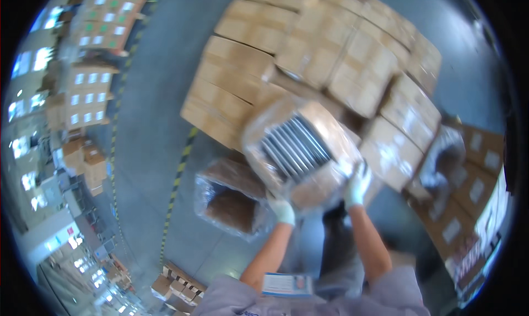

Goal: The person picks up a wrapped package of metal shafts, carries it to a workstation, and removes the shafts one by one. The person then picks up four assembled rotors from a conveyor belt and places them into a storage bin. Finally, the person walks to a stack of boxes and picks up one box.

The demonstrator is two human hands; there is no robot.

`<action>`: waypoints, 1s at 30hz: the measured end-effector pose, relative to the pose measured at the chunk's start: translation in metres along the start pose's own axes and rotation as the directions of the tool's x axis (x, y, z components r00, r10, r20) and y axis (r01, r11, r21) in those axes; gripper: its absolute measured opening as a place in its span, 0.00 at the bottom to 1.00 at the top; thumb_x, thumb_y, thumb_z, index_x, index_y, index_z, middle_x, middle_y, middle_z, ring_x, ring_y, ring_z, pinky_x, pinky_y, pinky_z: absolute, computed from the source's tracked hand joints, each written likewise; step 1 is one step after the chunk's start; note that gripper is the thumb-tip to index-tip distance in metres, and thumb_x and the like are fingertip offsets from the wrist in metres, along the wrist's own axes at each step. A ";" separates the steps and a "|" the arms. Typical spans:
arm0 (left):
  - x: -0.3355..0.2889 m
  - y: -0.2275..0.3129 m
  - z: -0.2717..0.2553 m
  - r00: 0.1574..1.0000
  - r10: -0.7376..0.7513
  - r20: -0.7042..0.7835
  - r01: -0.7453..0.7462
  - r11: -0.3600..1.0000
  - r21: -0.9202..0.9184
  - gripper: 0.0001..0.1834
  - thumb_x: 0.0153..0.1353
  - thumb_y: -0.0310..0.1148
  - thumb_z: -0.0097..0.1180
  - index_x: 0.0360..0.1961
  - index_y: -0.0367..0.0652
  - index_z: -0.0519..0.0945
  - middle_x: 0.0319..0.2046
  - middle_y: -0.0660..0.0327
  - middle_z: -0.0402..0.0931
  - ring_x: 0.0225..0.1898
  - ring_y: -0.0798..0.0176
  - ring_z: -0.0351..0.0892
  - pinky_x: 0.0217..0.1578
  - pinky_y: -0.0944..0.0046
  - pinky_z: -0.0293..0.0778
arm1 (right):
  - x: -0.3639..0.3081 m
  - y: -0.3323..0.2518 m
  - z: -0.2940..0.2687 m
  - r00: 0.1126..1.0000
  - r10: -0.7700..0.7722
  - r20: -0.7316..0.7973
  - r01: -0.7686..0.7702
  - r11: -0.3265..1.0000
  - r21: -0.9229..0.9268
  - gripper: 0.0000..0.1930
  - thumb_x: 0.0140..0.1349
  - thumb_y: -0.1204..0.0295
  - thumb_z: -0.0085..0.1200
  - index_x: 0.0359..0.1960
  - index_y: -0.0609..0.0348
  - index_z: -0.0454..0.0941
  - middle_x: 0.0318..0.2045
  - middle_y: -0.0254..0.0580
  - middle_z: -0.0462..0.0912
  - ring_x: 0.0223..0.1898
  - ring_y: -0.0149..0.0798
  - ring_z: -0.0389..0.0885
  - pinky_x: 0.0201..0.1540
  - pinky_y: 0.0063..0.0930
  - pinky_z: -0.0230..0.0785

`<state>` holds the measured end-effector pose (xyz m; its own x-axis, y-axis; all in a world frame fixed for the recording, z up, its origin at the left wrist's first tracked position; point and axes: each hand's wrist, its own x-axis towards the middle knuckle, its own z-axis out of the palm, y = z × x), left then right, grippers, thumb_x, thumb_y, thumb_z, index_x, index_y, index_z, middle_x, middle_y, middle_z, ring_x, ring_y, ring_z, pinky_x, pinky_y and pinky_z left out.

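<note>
White-gloved hands (282,210) (357,187) hold a plastic-draped carton (332,126) of glossy bars (297,149)

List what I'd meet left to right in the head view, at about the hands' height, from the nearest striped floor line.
Yellow-and-black striped floor line → open brown cardboard box lined with clear plastic → open brown cardboard carton holding grey metallic-looking bars → right hand in a pale glove → brown cardboard cartons with white labels.

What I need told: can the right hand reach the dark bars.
Probably yes: the box is open above the bars, and the right hand is at its side, though it may need to shift.
</note>
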<state>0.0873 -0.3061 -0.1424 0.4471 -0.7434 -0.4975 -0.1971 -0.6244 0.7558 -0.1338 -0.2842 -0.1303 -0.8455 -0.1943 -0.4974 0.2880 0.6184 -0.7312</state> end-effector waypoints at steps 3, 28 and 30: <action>-0.002 -0.030 -0.022 0.994 0.015 0.105 -0.022 0.998 0.067 0.27 0.74 0.44 0.41 0.63 0.31 0.66 0.60 0.45 0.69 0.59 0.52 0.70 0.59 0.56 0.67 | -0.024 0.018 0.008 0.991 0.126 0.037 -0.127 0.992 0.013 0.29 0.73 0.54 0.42 0.61 0.69 0.69 0.56 0.59 0.75 0.57 0.50 0.73 0.62 0.37 0.61; -0.033 0.106 -0.056 0.615 0.613 0.496 -0.767 0.319 0.556 0.32 0.53 0.23 0.54 0.62 0.33 0.66 0.60 0.39 0.65 0.62 0.33 0.63 0.63 0.41 0.60 | -0.012 0.060 -0.081 0.863 0.032 0.504 -0.155 0.967 0.204 0.19 0.60 0.63 0.67 0.46 0.63 0.79 0.33 0.29 0.81 0.32 0.22 0.74 0.38 0.19 0.70; -0.040 0.107 -0.063 0.332 0.717 0.613 -0.937 0.175 0.303 0.33 0.53 0.25 0.55 0.63 0.35 0.65 0.60 0.41 0.65 0.63 0.37 0.62 0.63 0.38 0.58 | -0.017 0.070 -0.079 0.845 0.026 0.534 -0.168 0.961 0.218 0.16 0.63 0.64 0.64 0.45 0.63 0.80 0.33 0.29 0.81 0.31 0.21 0.74 0.36 0.18 0.69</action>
<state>0.1035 -0.3283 -0.0146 -0.5274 -0.8417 0.1156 -0.7177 0.5142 0.4696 -0.1349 -0.1770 -0.1360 -0.4670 -0.5545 -0.6888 0.5168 0.4608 -0.7215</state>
